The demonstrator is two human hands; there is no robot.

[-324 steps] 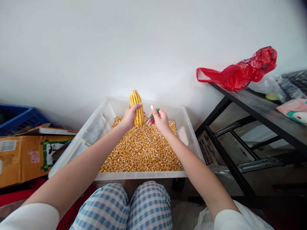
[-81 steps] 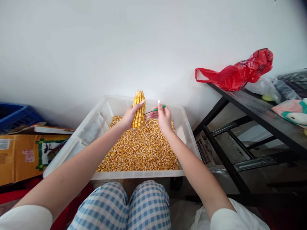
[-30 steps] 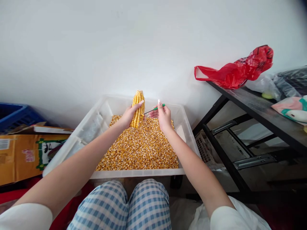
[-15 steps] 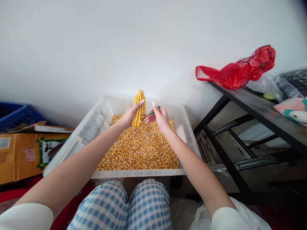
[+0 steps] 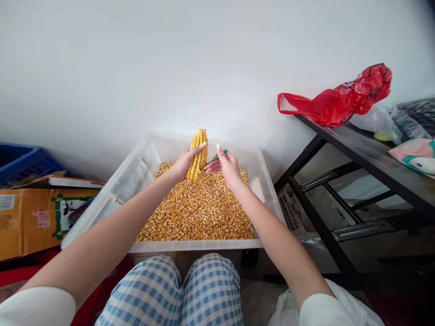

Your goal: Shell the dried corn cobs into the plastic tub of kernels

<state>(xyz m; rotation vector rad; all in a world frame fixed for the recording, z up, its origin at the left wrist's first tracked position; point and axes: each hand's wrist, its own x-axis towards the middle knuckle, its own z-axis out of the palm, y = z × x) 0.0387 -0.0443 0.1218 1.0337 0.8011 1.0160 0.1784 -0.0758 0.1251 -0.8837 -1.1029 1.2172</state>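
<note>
An ear of yellow corn [image 5: 198, 156], its rows of kernels still on, is gripped by my left hand [image 5: 185, 164] with the thumb across its front. It stands nearly upright and leans slightly right. My right hand [image 5: 228, 167] is closed on a green-handled screwdriver [image 5: 220, 155]. The thin dark shaft points down and left to the cob's lower right side; whether the tip touches the kernels I cannot tell. Below both hands, loose corn kernels [image 5: 200, 213] lie heaped in a translucent plastic bin [image 5: 270, 185].
A pale wall rises behind the bin. To the right stands a black metal-framed table [image 5: 377, 154] with a red plastic bag [image 5: 340, 102] on it. On the left are a cardboard box [image 5: 27, 222] and a blue crate [image 5: 20, 165]. My checked knees are close to the bin's near rim.
The ear of corn has tilted a little to the right in my left hand. My right hand and the screwdriver have hardly moved.
</note>
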